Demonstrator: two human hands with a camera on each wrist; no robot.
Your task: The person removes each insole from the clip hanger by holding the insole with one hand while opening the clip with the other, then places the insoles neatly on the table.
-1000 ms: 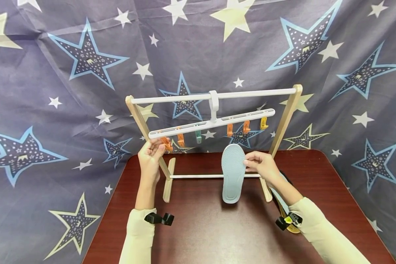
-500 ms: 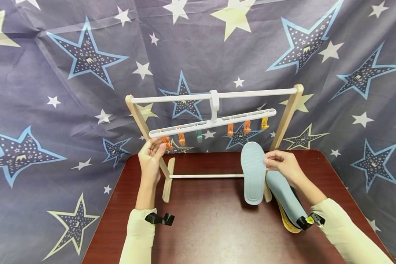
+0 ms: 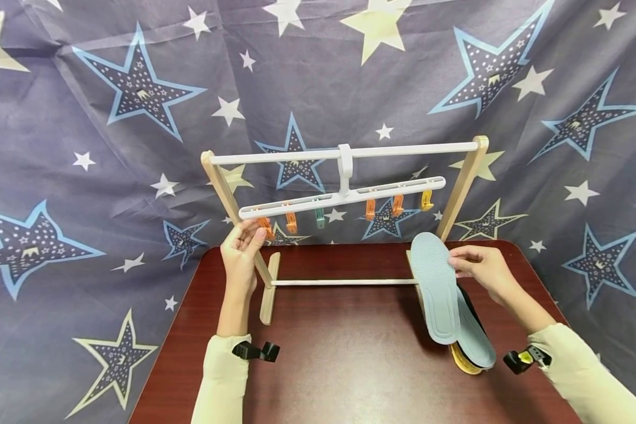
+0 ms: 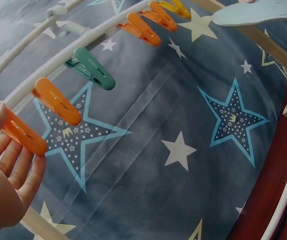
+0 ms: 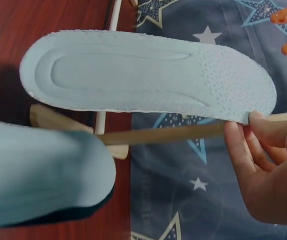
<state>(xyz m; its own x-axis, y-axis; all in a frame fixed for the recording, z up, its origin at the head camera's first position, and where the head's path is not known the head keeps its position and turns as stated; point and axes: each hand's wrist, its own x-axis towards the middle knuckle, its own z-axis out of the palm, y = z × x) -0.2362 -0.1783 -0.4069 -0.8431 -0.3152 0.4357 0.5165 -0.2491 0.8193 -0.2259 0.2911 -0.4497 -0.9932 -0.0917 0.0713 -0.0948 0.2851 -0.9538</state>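
Note:
My right hand (image 3: 482,270) pinches a pale blue insole (image 3: 437,288) by the edge near its toe end, between thumb and fingers. The insole hangs above the right side of the table, overlapping a stack of other insoles (image 3: 476,337) in the head view. At the hanger's left end, my left hand (image 3: 239,250) holds the outermost orange clip (image 4: 24,134), thumb on one side and fingers along the other. The white hanger (image 3: 297,205) tilts, its left end lower. More clips hang from it: orange (image 4: 58,102), green (image 4: 92,70) and yellow (image 3: 427,200).
The hanger hooks over the top white bar (image 3: 413,151) of a wooden-legged rack (image 3: 462,188). A lower white bar (image 3: 344,282) joins the rack's feet. Beneath stands a dark red table (image 3: 350,353), with a star-patterned cloth (image 3: 153,259) behind.
My right hand has carried the insole rightward, from below the hanger's middle to over the stack, and its lower end now slants right. The left hand stays at the orange clip.

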